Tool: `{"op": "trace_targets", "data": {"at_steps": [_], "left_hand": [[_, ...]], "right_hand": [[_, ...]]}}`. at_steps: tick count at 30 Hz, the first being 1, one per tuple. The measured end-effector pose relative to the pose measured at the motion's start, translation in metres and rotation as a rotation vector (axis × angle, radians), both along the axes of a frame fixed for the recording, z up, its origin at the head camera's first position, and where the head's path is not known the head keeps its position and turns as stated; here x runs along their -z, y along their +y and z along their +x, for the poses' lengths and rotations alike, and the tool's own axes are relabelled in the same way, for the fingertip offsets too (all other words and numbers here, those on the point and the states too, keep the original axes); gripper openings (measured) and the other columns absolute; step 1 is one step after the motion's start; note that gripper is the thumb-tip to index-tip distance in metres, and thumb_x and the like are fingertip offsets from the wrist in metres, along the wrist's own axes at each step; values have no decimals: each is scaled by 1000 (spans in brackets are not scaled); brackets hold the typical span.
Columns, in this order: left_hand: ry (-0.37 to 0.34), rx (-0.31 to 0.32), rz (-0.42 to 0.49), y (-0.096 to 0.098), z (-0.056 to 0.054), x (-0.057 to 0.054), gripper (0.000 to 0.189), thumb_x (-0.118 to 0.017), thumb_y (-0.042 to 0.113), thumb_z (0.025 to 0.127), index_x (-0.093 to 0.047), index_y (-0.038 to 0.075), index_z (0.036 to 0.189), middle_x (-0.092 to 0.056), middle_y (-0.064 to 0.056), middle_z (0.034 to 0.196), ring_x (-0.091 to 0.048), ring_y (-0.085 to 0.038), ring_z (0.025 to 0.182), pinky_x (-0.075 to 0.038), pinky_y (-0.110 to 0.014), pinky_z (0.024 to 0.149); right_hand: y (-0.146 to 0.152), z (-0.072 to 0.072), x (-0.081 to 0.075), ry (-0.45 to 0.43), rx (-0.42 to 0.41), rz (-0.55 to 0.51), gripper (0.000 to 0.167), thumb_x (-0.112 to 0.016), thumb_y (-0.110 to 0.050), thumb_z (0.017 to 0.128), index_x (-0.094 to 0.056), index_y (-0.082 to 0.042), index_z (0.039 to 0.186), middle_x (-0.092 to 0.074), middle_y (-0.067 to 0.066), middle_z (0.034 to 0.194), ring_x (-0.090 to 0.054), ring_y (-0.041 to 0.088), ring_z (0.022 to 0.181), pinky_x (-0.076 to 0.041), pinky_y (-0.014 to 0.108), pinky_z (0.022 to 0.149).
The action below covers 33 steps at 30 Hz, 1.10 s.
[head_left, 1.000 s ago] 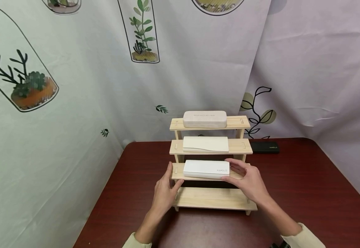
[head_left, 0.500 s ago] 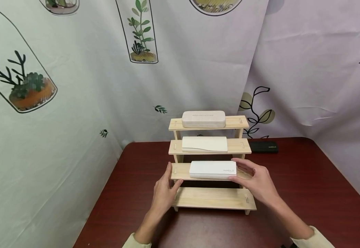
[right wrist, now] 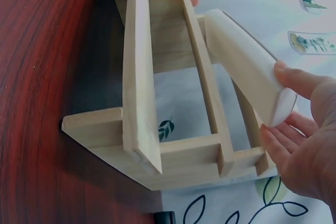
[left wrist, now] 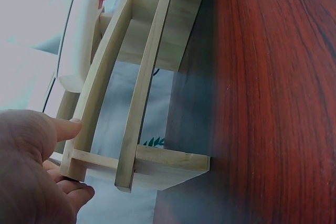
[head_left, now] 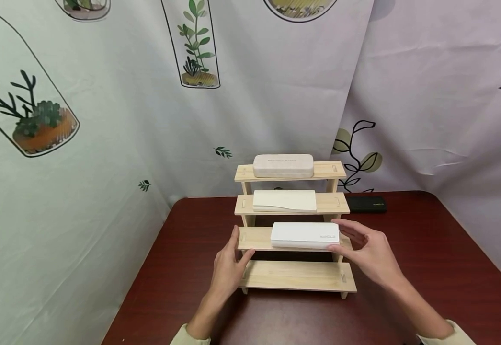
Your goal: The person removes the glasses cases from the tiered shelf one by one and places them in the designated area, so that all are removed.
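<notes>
A wooden stepped display rack (head_left: 298, 275) stands on the table, with several shelves. My right hand (head_left: 369, 249) pinches the right end of a white glasses case (head_left: 304, 234), thumb in front and fingers behind. The case is over the second shelf from the bottom, right of its middle; in the right wrist view my thumb and fingers hold its near end (right wrist: 281, 106). At that shelf's left end, my left hand (head_left: 228, 263) grips the board, thumb on the front edge and fingers round the end, as the left wrist view shows.
A cream flap-front case (head_left: 285, 200) lies on the shelf above, and a pale rounded case (head_left: 283, 165) on the top shelf. Behind the rack, at right, is a black case (head_left: 367, 204) on the dark red table (head_left: 418, 258). A patterned curtain (head_left: 276, 105) hangs behind.
My right hand has slid the white glasses case to the right along its shelf, from near the middle toward the right end. My left hand stays at the shelf's left end.
</notes>
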<state>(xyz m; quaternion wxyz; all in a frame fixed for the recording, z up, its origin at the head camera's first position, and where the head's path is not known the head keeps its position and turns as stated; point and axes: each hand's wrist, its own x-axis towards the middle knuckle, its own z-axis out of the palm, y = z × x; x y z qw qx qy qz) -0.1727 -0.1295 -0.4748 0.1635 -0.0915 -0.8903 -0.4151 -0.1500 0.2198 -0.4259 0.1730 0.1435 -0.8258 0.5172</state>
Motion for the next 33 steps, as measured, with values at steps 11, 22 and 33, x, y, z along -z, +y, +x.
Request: {"op": "trace_targets", "data": {"at_steps": [11, 22, 33], "left_hand": [[8, 2, -5, 1, -1, 0, 82, -81, 20, 98, -37, 1, 164, -49, -20, 159, -52, -32, 142, -48, -53, 110], [-5, -2, -2, 0, 0, 0, 82, -81, 20, 98, -37, 2, 164, -49, -18, 159, -52, -31, 143, -48, -53, 110], [0, 0, -5, 0, -1, 0, 82, -81, 20, 98, -36, 2, 164, -50, -20, 158, -52, -31, 142, -49, -53, 109]], "right_hand": [[23, 7, -10, -27, 28, -20, 60, -93, -11, 84, -70, -5, 139, -73, 19, 129, -68, -4, 112, -58, 18, 84], [51, 11, -15, -6, 5, -22, 62, -92, 0, 82, -69, -5, 140, -75, 1, 129, -70, 1, 114, -58, 21, 88], [84, 9, -11, -16, -12, -89, 63, -86, 13, 82, -64, 5, 141, -75, -8, 128, -72, 3, 114, -58, 21, 86]]}}
